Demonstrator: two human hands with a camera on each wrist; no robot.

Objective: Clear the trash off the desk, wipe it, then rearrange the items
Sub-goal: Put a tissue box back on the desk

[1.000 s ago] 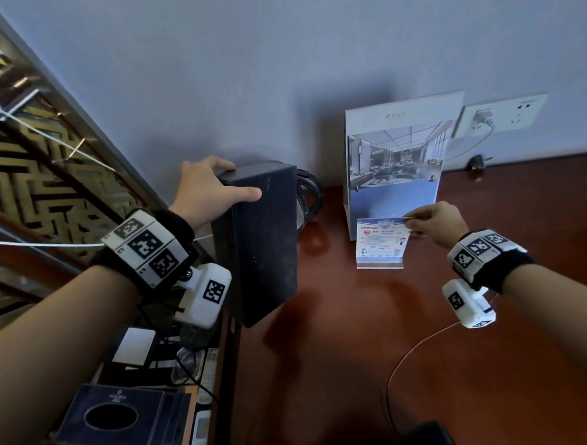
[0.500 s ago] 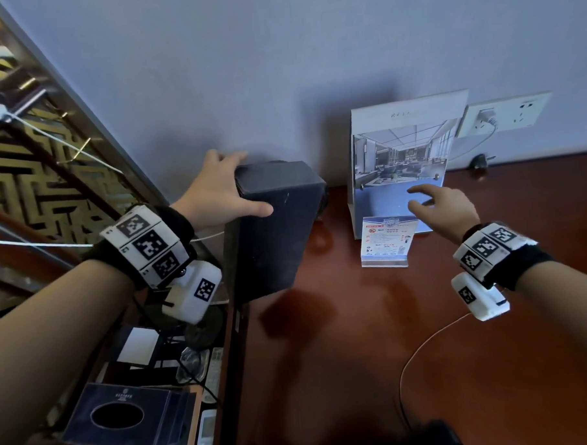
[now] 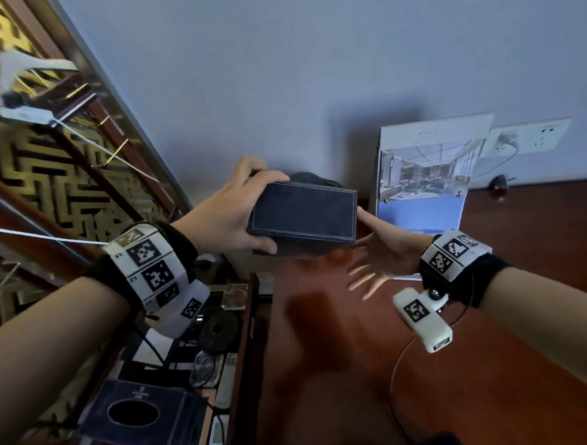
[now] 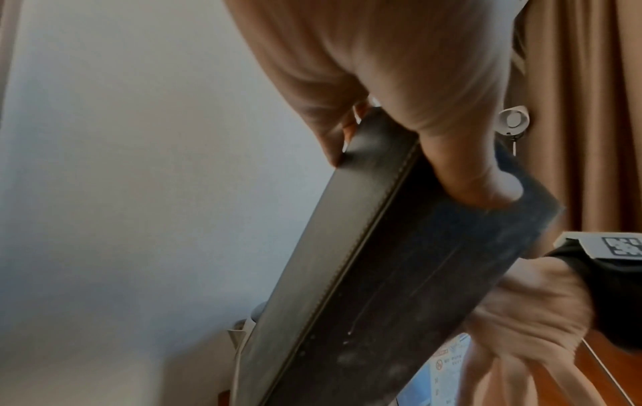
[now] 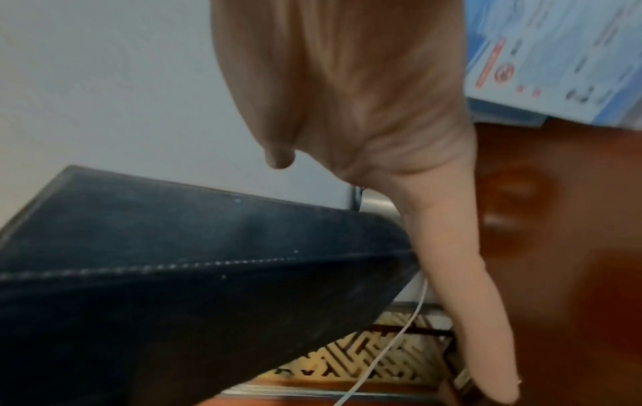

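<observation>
I'm holding the dark stitched box (image 3: 303,218) up off the desk (image 3: 493,365) at frame centre, my left hand (image 3: 231,221) clamped on its left end, thumb along the near edge and fingers wrapped behind. My right hand (image 3: 384,248) is meeting its right end with fingers straight and spread, thumb tip touching the corner, nothing gripped. No lettering is showing on the box itself, only pale stitching round the rim. The picture board (image 3: 428,179) leaning on the wall at upper right is carrying a faint heading I can't read; the tissue box (image 3: 139,414) at lower left is showing a small logo, too tiny to make out. Below the box, red-brown desk is lying open toward the lower right, crossed by a thin white cable (image 3: 393,379); the desk's left edge is dropping to a cluttered lower shelf (image 3: 177,355). The right wrist view is catching a blue notice card (image 5: 555,60) with a red no-smoking mark, its print blurred. The left wrist view is showing the box's long side (image 4: 347,274) tilting steeply, with brown curtain (image 4: 590,110) behind.
</observation>
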